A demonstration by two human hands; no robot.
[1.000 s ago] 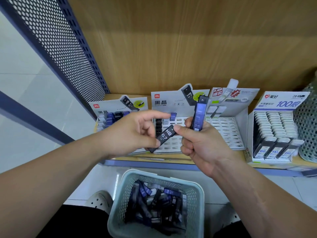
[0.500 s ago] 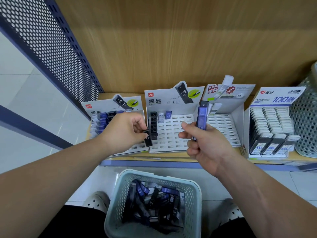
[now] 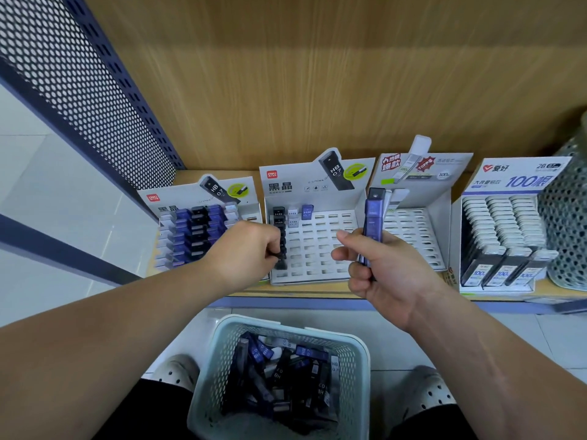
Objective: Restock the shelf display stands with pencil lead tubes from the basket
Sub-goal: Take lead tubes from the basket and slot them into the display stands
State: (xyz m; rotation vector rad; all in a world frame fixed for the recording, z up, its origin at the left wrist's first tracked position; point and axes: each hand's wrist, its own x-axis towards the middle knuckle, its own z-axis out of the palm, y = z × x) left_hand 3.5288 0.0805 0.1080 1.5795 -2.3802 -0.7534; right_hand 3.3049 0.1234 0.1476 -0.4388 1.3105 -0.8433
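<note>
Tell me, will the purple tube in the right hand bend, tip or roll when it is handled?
The purple tube looks stiff: it stands straight above the right hand though gripped only low down. Tall and narrow, it would probably tip if stood loose on end. Its flat sides suggest it would not roll.

header of the middle display stand (image 3: 313, 185): red "deli" badge, 黑晶, and a pictured tube marked hb 0.7. left stand (image 3: 178, 201): same deli badge, 黑晶, hb. black tubes (image 3: 278, 213) slotted in the middle stand: hb. third stand (image 3: 422, 173): 爆款, top, 100. right-hand box (image 3: 521, 181): 爱好, 2b, 100根; the small line under the logo i read as 大容量铅芯, possibly wrong. its front tubes (image 3: 479, 274): 100. loose tubes (image 3: 309, 352) in my basket (image 3: 273, 322): hb 0.7.
</note>
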